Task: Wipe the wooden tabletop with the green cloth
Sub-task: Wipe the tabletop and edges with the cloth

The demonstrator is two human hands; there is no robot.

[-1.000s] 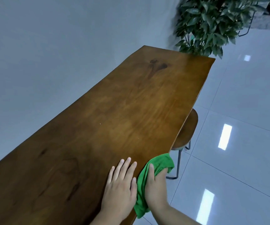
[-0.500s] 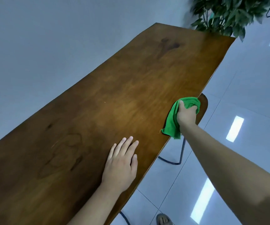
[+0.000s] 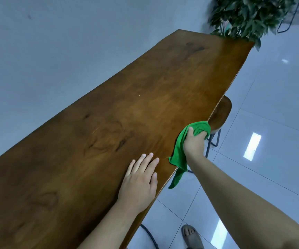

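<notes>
Since half a second ago the right hand (image 3: 193, 144) has slid nearer along the long brown wooden counter (image 3: 109, 123); left hand (image 3: 139, 182) lies flat, open, right grip bunching the crumpled green cloth (image 3: 179, 151) at the right edge

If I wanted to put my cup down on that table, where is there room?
Nearly all the wooden tabletop is bare, from the left hand flat near the front edge up to the far end by the plant. Only that front edge is busy, where the right hand grips the green cloth.
</notes>
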